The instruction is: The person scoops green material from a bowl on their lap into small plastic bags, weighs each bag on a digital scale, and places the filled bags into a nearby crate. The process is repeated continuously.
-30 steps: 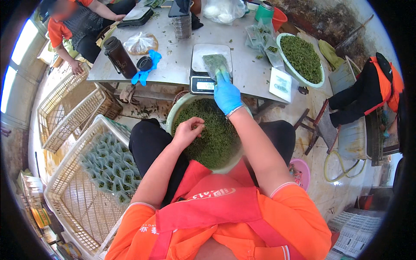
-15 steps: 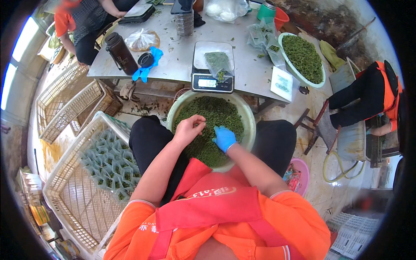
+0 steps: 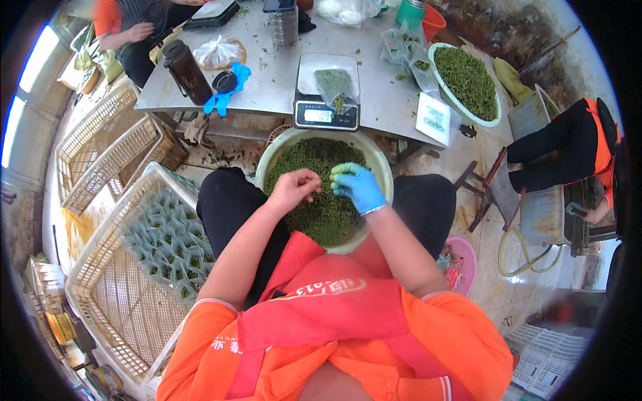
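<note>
Between my knees is a wide pale basin (image 3: 382, 167) filled with small green berries (image 3: 311, 157) that look like peppercorns. My left hand (image 3: 293, 192), bare, hovers over the left side with thumb and fingers pinched. Facing it, my right hand (image 3: 361, 188) wears a blue glove, its greenish fingertips drawn together above the berries. What either pinch holds is too small to make out. Just beyond the basin, a digital scale (image 3: 326, 115) on the table edge bears a clear plastic bag (image 3: 334, 85) with green contents.
Bags of berries (image 3: 170, 247) fill part of a crate (image 3: 110, 314) at left. The metal table (image 3: 261, 93) holds a dark flask (image 3: 187, 72), a blue glove (image 3: 231, 93) and a berry-filled tub (image 3: 498, 110). A pink basin (image 3: 468, 264) sits right. Co-workers are at far left and right.
My right hand has lifted from the berries, its fingers now drawn together. My left hand has shifted slightly, fingers still pinched. The co-worker's hand at far left has moved off the other scale.
</note>
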The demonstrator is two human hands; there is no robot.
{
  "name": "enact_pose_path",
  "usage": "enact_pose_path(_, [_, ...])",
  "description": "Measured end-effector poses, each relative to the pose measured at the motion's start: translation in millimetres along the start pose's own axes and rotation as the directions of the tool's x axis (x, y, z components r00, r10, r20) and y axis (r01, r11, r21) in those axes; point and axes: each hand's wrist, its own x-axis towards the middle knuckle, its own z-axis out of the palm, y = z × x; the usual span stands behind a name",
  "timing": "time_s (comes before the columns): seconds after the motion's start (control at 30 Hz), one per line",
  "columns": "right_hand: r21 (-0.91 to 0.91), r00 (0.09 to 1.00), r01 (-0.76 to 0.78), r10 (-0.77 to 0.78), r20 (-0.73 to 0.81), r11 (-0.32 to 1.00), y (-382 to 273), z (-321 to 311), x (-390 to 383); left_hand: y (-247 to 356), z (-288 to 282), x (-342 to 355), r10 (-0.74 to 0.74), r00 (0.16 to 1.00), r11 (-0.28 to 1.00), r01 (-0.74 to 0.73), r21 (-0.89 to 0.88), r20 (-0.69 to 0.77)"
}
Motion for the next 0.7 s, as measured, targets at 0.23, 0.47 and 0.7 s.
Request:
enact_pose_path(0.23, [-0.511, 0.973, 0.155, -0.221, -0.07, 0.845, 25, -36, 19, -12, -13, 0, 0.055, 0.957, 0.995, -0.028, 0.098, -0.285])
enact_pose_path(0.47, [-0.897, 0.963, 0.151, -0.267, 0.039, 0.415, 69, -24, 25, -5, -12, -5, 0.065, 0.945, 0.874, 0.102, 0.475, -0.322])
enact_pose_path(0.7, [-0.651, 0.991, 0.081, -0.134, -0.031, 0.755, 79, -34, 43, -3, -14, -7, 0.046, 0.971, 0.821, 0.097, 0.563, -0.234])
